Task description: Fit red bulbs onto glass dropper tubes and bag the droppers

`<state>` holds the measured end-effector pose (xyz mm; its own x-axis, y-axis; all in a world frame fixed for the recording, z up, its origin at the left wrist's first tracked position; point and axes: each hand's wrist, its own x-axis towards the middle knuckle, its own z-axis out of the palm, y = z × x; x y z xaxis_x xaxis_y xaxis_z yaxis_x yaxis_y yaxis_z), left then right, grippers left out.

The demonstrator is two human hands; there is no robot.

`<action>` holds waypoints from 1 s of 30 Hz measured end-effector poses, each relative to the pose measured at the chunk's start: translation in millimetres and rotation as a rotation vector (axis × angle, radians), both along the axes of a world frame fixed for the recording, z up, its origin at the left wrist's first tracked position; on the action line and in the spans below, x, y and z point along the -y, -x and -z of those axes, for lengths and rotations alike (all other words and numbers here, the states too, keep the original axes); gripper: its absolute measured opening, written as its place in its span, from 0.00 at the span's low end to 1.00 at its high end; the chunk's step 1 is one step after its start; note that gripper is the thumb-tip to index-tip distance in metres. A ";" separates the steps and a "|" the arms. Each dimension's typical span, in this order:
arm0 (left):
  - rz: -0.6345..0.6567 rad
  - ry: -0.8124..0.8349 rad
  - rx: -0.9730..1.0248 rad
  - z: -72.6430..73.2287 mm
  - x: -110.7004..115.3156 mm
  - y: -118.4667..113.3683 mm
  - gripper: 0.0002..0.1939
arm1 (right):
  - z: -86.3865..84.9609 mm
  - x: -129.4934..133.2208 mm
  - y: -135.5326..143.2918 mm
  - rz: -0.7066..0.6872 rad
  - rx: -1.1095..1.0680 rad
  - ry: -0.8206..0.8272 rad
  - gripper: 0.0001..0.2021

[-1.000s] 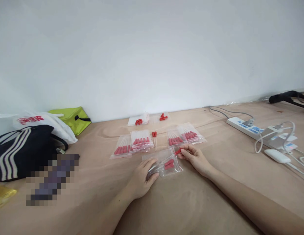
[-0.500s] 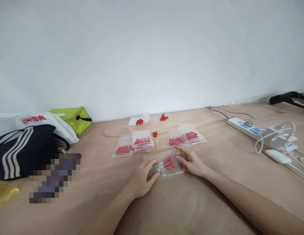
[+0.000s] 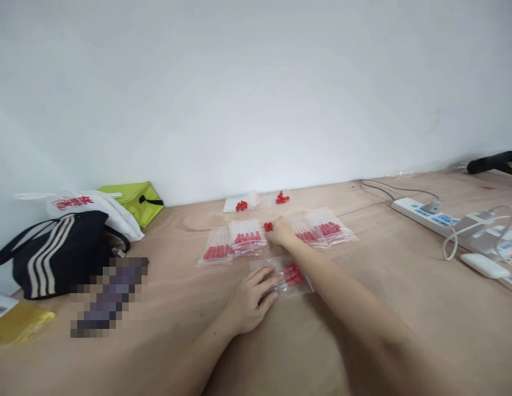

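My left hand (image 3: pixel 256 300) lies with fingers spread over the left part of a clear zip bag (image 3: pixel 280 291). Inside that bag are several thin tools with red handles (image 3: pixel 293 274). Stretched forward, my right hand (image 3: pixel 279 232) is at a loose pair of red-ended thin sticks (image 3: pixel 268 226) on the table. It covers their shafts; its fingers are blurred and mostly hidden, so I cannot tell whether they grip. Filled clear bags lie on both sides: a left one (image 3: pixel 216 252), one overlapping it (image 3: pixel 246 237), and a right pair (image 3: pixel 330 228) partly behind my right forearm.
Two bags with small red pieces (image 3: pixel 241 205) lie near the wall. On the left are a black striped bag (image 3: pixel 61 256), a white plastic bag (image 3: pixel 115 212), a lime-green bag (image 3: pixel 134 201) and a blurred-out item (image 3: pixel 111 297). A power strip (image 3: pixel 420 214) with cables stands right.
My right hand has left the near bag's right edge and moved forward to the loose red-ended sticks. My left hand stays on the bag, its fingers more spread. The view has shifted slightly.
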<state>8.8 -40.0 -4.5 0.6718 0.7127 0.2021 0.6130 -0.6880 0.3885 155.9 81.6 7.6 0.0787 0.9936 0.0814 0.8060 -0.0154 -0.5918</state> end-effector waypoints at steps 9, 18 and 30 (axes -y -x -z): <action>-0.024 0.030 0.007 -1.4 -1.1 -1.9 0.18 | -0.3 28.8 -47.4 -0.075 -0.229 -0.241 0.29; -0.057 0.086 0.053 -12.3 -1.0 -3.8 0.15 | 35.1 99.5 -112.8 0.196 -0.935 -0.404 0.26; -0.094 0.090 0.053 -10.2 -2.7 -3.3 0.17 | 33.5 97.4 -89.4 0.032 -1.133 -0.326 0.19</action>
